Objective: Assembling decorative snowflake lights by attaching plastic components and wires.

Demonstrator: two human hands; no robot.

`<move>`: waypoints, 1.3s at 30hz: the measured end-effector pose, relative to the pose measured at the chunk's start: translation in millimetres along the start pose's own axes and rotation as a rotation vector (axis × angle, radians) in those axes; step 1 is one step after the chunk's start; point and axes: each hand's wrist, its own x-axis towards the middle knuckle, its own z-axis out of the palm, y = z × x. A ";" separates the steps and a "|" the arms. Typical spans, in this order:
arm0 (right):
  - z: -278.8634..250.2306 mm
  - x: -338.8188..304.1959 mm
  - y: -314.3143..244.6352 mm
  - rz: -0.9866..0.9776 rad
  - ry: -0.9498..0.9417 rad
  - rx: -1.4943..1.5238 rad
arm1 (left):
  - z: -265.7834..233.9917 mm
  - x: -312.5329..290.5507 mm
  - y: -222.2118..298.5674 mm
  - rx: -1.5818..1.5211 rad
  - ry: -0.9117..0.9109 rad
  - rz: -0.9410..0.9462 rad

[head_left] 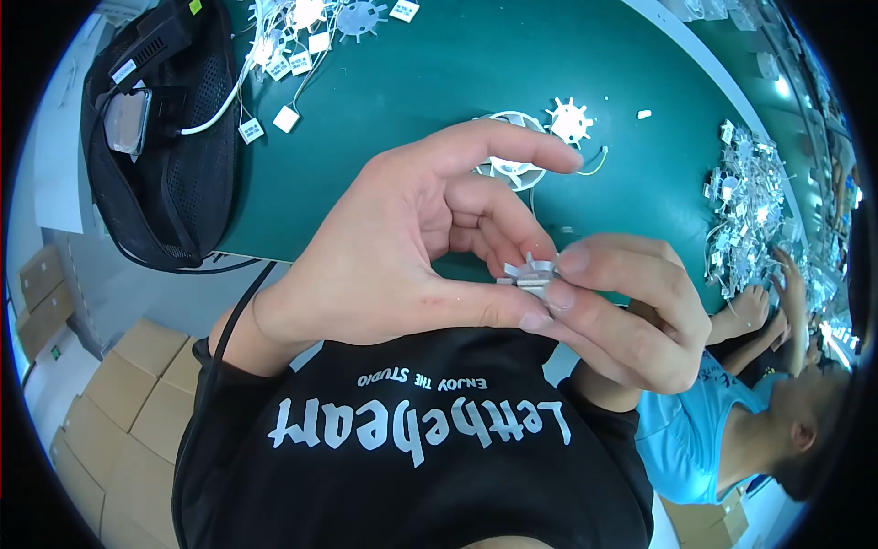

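Close to the table's near edge, both my hands meet at a small silvery finned part [530, 272]. My left hand [384, 238] steadies it between the thumb and a bent finger, while its index finger reaches out above, touching nothing. From the other side, my right hand [636, 306] pinches the same part with thumb and fingertips, which cover some of it. Beyond my left fingers lies a white round frame with spokes [517, 174], partly hidden by the hand. A bright star-shaped plate [570, 122] lies beside that frame, with a thin wire close by.
Wired parts with white square blocks [286, 118] lie at the far left of the green table [412, 82]. A black mesh bag [215, 137] holds devices and cables. At right, a heap of similar parts [745, 210] lies near a co-worker in a blue shirt [686, 439]. Cardboard boxes [137, 393] stand lower left.
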 end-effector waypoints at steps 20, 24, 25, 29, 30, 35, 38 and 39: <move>25.5 -1.3 40.0 0.153 0.101 -0.188 | -17.4 13.3 -19.9 1.069 0.257 0.410; 29.6 -5.3 41.0 0.191 0.119 -0.151 | -18.1 16.1 -22.6 1.061 0.268 0.469; 29.8 -5.5 40.6 0.194 0.119 -0.152 | -18.6 17.3 -23.0 1.063 0.267 0.491; 30.4 -7.0 39.5 0.209 0.125 -0.135 | -19.9 20.3 -24.3 1.112 0.250 0.530; 30.7 -7.9 39.9 0.203 0.127 -0.142 | -19.2 20.5 -24.1 1.111 0.251 0.526; 28.3 -8.2 34.7 0.179 0.092 -0.217 | -18.9 22.7 -24.2 1.125 0.249 0.520; 26.1 -10.1 36.4 0.151 0.066 -0.266 | -18.5 22.7 -25.1 1.126 0.235 0.533; 26.2 -11.7 39.2 0.132 0.059 -0.278 | -17.2 20.7 -24.8 1.131 0.247 0.521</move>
